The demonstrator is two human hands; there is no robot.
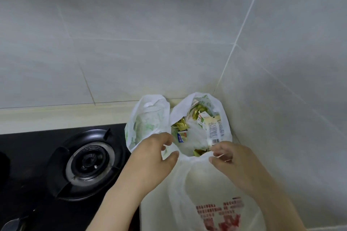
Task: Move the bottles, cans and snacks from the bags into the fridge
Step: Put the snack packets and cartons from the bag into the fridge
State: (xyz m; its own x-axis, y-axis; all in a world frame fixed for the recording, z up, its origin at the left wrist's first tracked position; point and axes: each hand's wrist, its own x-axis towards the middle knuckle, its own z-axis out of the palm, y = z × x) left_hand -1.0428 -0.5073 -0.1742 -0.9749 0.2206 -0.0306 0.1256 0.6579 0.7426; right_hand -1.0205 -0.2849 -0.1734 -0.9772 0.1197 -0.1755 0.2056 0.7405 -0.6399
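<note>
- White thin-plastic bag with red print (206, 193): stands on the counter in the corner of the grey tiled walls (169, 43), just right of the black gas burner (90, 161), mouth up and spread.
- Left hand (155, 154) and right hand (232, 159): curled at opposite sides of the near rim, seemingly pinching the film between thumb and forefinger to widen the mouth.
- Keep one hand on the rim to hold it open; send the other straight down for a single packet.
- Take the top layer first: pale cream packet with a barcode (214, 129) leaning against the far right side, then gold foil wrappers (180, 124), then the small blue-and-white packet (181, 138).
- Grasp each by its body, not a corner; expect slippery, easily crushed foil.
- Lift clear of the handles to avoid dragging the light bag along.
- Second white bag with green print (146, 118): touches the first at the rear left, mouth partly folded, contents unreadable.
- No bottles, cans or fridge in view.
</note>
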